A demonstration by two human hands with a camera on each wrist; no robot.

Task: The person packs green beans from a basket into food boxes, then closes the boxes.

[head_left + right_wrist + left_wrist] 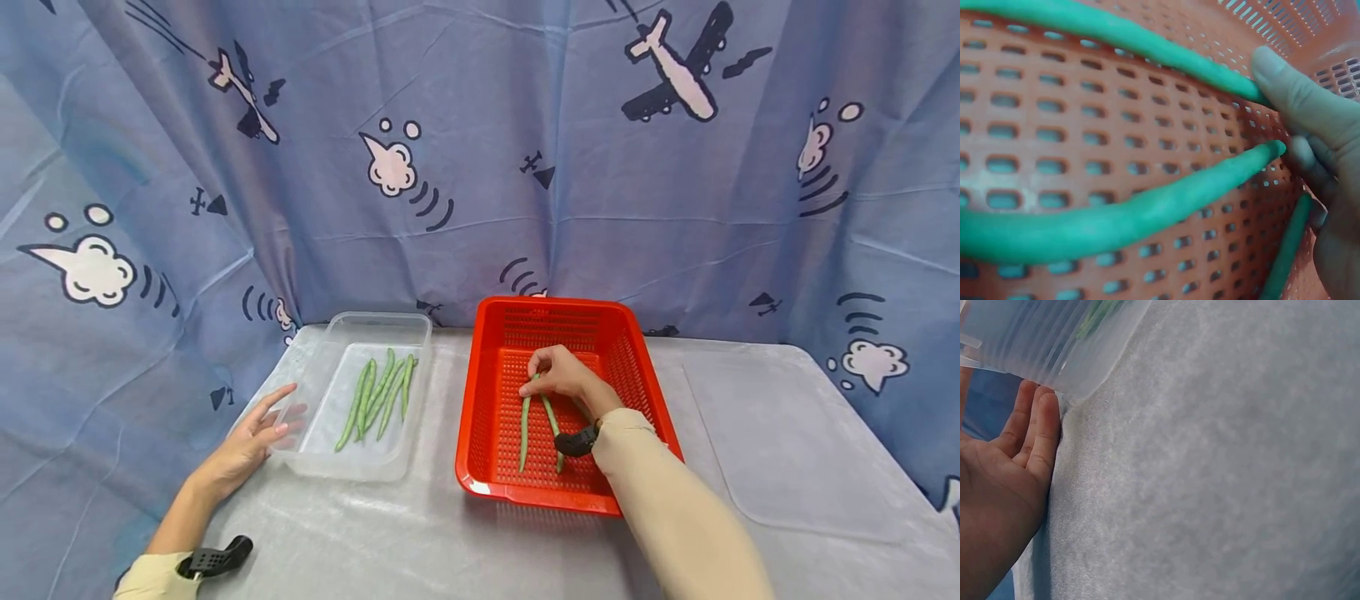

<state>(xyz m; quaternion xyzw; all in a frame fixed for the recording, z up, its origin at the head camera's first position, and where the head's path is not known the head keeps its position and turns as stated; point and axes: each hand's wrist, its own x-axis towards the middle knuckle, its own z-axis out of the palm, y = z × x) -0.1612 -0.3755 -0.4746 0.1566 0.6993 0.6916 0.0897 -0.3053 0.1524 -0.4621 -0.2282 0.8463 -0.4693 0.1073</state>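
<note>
In the head view my right hand (558,375) reaches down into a red plastic basket (468,475). Its thumb and fingers pinch the far end of a green bean (524,433), which the right wrist view shows with the thumb (1282,78) over its tip. A second green bean (1147,212) lies below that one, its tip close to a finger; part of a third bean (1288,250) shows beside the hand. My left hand (247,446) rests at the left side of a clear plastic container (352,468), fingers extended against its wall.
Several green beans (362,400) lie inside the clear container. To the right of the basket, a flat translucent lid (795,442) lies on the light grey table (360,542). A blue patterned curtain (465,150) hangs behind the table and along its left side.
</note>
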